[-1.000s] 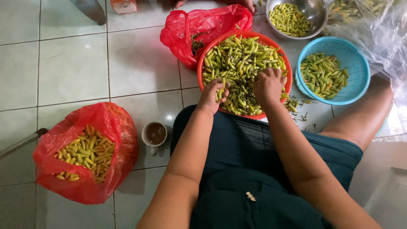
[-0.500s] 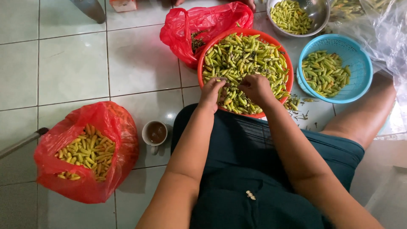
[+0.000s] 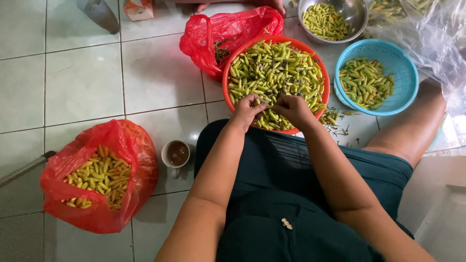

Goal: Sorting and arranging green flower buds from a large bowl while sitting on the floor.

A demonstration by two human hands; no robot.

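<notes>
- Orange basin (image 3: 228, 82): my landmark, on the tiled floor, heaped with green chillies (image 3: 276, 68).
- Left hand (image 3: 246, 110): at the basin's near rim, fingers curled shut around one chilli from the heap.
- Right hand (image 3: 291, 107): just beside the left, fingertips pinched onto what looks like that same chilli; the grip itself is partly hidden.
- Blue basket (image 3: 405, 92): right of the basin, holds a smaller lot of chillies.
- Steel bowl (image 3: 359, 12): beyond the basin, chillies inside.
- Red bags: one (image 3: 233, 29) touching the basin's far-left side, one (image 3: 131, 160) well left and nearer me, holding yellowish chillies.
- Cup (image 3: 177, 154): left of the basin's near edge.
- My judgement: pinch close to the stalk, hold the pod steady.
</notes>
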